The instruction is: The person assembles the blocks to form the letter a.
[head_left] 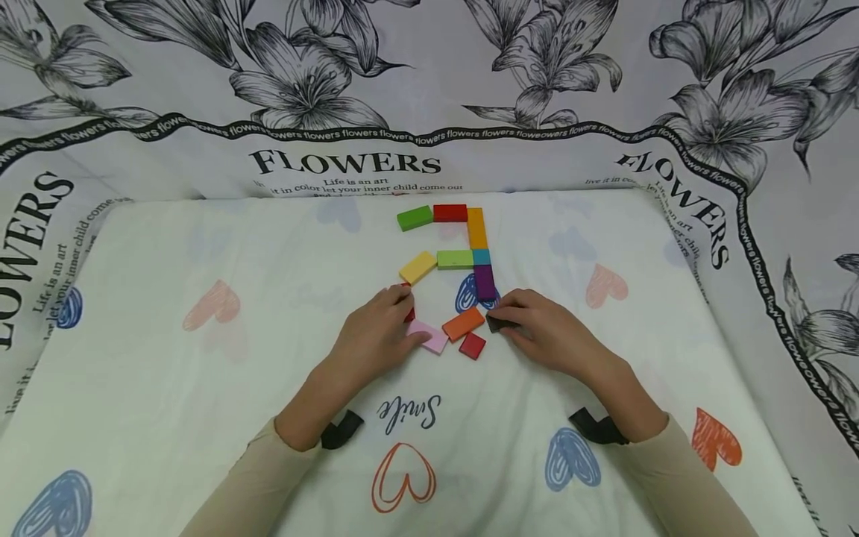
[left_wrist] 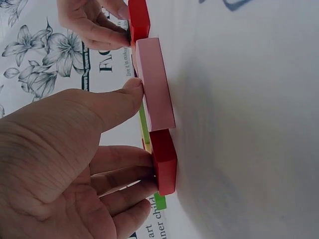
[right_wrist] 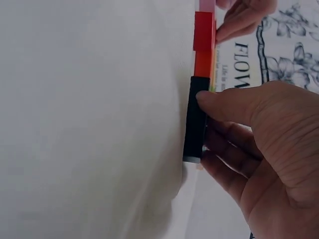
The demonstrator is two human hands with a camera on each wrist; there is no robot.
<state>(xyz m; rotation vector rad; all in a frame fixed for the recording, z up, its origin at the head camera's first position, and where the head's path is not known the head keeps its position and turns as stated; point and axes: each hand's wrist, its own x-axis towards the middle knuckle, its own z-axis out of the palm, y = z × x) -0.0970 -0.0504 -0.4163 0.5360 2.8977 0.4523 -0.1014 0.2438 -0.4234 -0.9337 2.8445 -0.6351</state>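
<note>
My right hand (head_left: 546, 328) pinches a black block (right_wrist: 196, 122), thumb on its near face and fingers behind. Over on the other side, my left hand (head_left: 376, 328) has its thumb against the edge of a pink block (left_wrist: 155, 84). Its fingertips touch a red block (left_wrist: 164, 164) at the pink block's end; in the head view the fingers cover much of that red block. Between the hands lies a tilted orange block (head_left: 463, 324), with a small red block (head_left: 473, 345) against its near side. The black block sits just right of the orange one, partly hidden by my fingers.
Beyond the hands, a row of blocks bends round: green (head_left: 414, 218), red (head_left: 450, 213), yellow-orange (head_left: 476, 228), small blue (head_left: 482, 257) and purple (head_left: 484, 283). A lime-green block (head_left: 455, 259) and a yellow block (head_left: 418, 267) run leftward from the blue one. A printed cloth (head_left: 268, 418) lies underneath.
</note>
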